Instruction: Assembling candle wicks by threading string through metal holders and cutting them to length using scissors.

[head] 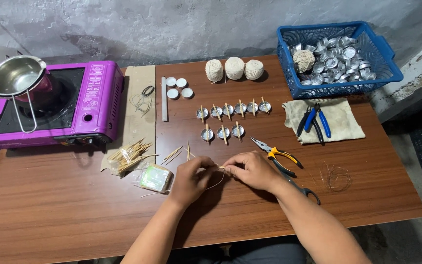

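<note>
Where the left hand (189, 178) and right hand (252, 170) meet above the table (64, 205), a thin stick (214, 168) pinched between the fingertips of both, long axis left to right, level, ends aimed at each palm. Pale string (217, 182) looping down from the pinch toward the table edge. Stick mostly hidden by fingers; knot or wrap too small to make out. Just right of the right hand, yellow pliers (277, 155); a black tool (305, 189) partly covered by the forearm. Beyond the hands, metal cups (230, 120) in two rows with sticks across them. Far right, blue basket (338, 88) of cups. Left, purple stove (54, 105) bearing a steel bowl (15, 74). Brown wood-grain top, grey rough wall (172, 24) behind.
</note>
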